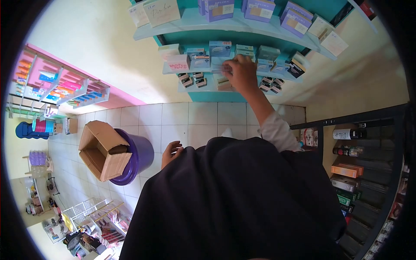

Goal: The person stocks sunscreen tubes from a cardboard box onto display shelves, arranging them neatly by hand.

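My right hand (241,73) reaches out to the teal wall shelf (197,70), fingers closed on a small box (219,68) that stands among several product boxes in the middle row. My left hand (170,152) hangs at my side above the white tiled floor, fingers loosely apart, nothing in it. My dark garment fills the lower middle of the view and hides whatever lies below it.
An open cardboard box (104,149) rests in a purple bucket (138,156) on the floor at left. A pink shelf (56,82) of goods lines the left wall. A dark rack (359,164) with bottles and boxes stands at right. White wire baskets (89,210) sit at lower left.
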